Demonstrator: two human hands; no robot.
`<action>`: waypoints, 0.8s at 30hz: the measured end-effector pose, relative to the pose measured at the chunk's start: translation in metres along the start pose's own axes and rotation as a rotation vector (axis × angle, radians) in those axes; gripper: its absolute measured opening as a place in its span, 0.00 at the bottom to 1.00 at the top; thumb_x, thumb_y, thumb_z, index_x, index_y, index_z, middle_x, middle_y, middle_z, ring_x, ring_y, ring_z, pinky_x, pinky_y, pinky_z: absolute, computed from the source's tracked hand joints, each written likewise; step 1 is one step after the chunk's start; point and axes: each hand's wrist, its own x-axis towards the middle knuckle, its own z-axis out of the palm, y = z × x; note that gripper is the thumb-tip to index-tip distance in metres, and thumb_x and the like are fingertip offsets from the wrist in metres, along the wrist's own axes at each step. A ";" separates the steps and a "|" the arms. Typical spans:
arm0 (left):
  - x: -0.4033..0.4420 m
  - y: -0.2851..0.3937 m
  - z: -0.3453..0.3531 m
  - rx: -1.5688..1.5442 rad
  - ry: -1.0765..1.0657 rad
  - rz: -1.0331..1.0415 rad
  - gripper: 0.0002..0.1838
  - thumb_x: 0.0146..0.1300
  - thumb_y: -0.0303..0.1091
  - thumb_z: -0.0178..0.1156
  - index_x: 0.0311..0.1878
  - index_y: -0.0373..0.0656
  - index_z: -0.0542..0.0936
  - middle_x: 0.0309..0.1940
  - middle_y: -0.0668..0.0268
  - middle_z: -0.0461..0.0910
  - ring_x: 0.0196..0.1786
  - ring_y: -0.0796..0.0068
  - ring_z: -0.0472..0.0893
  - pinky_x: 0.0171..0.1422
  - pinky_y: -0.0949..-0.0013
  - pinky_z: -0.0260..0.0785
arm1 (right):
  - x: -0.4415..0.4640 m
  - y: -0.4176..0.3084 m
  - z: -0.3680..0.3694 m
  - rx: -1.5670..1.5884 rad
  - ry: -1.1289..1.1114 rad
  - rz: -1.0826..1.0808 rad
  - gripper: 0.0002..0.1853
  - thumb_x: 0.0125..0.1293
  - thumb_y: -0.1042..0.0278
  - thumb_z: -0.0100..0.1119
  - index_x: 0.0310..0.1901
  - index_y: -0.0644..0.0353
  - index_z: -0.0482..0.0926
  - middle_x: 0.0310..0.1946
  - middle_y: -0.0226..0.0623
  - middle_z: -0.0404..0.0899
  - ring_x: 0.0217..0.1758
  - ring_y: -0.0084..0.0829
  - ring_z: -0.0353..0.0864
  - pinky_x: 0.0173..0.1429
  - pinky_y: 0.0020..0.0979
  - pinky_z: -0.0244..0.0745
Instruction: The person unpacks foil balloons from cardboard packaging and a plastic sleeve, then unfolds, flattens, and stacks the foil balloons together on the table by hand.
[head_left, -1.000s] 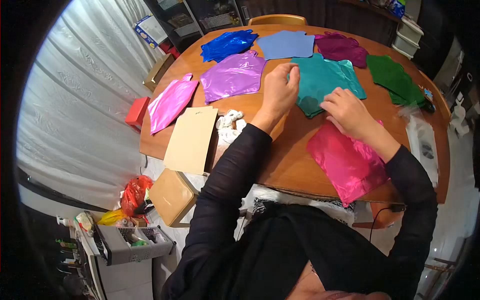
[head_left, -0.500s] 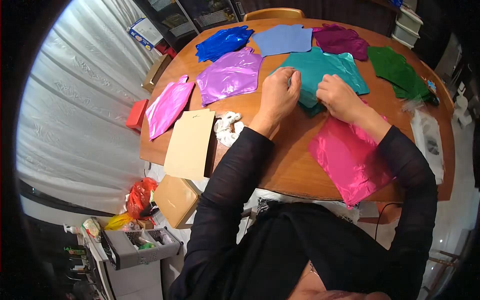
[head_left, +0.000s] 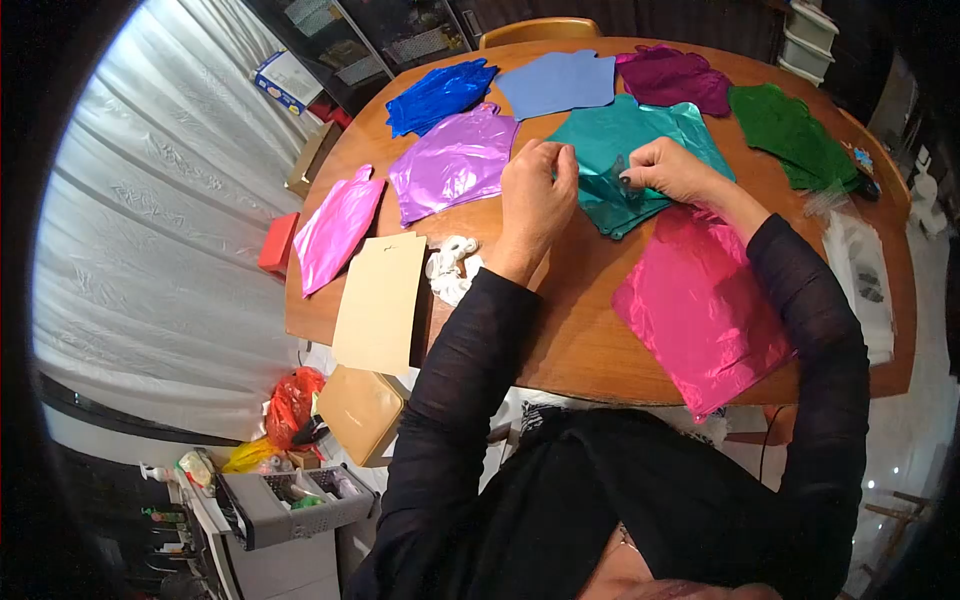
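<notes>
My left hand (head_left: 538, 205) is closed, its fingertips pinched together beside the left edge of a flat teal foil piece (head_left: 660, 125). Whether anything is between those fingers is hidden. Over the same teal foil, my right hand (head_left: 675, 178) pinches a small greyish, see-through strip (head_left: 618, 172) between thumb and finger. Below my right wrist lies a bright pink foil piece (head_left: 700, 310), partly under the forearm. Crumpled white material (head_left: 453, 270) rests to the left of my left wrist, next to a beige card (head_left: 378, 300).
More flat foil pieces lie around the wooden table (head_left: 570, 350): light pink (head_left: 337, 228), lilac (head_left: 450, 165), blue (head_left: 440, 95), pale blue (head_left: 558, 83), dark purple (head_left: 680, 80) and green (head_left: 795, 135). Clear plastic bags (head_left: 857, 285) lie at the right edge.
My hands have moved apart, the left one drawing left and down. The see-through strip now shows at my right fingertips, and more of the teal foil's lower edge is visible.
</notes>
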 end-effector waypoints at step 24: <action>-0.007 -0.001 0.016 0.375 -0.585 0.365 0.07 0.55 0.27 0.55 0.31 0.42 0.83 0.32 0.58 0.83 0.33 0.48 0.78 0.48 0.55 0.71 | -0.003 -0.018 0.003 0.099 0.074 0.160 0.18 0.64 0.69 0.62 0.18 0.48 0.69 0.18 0.16 0.61 0.22 0.13 0.53 0.26 0.18 0.48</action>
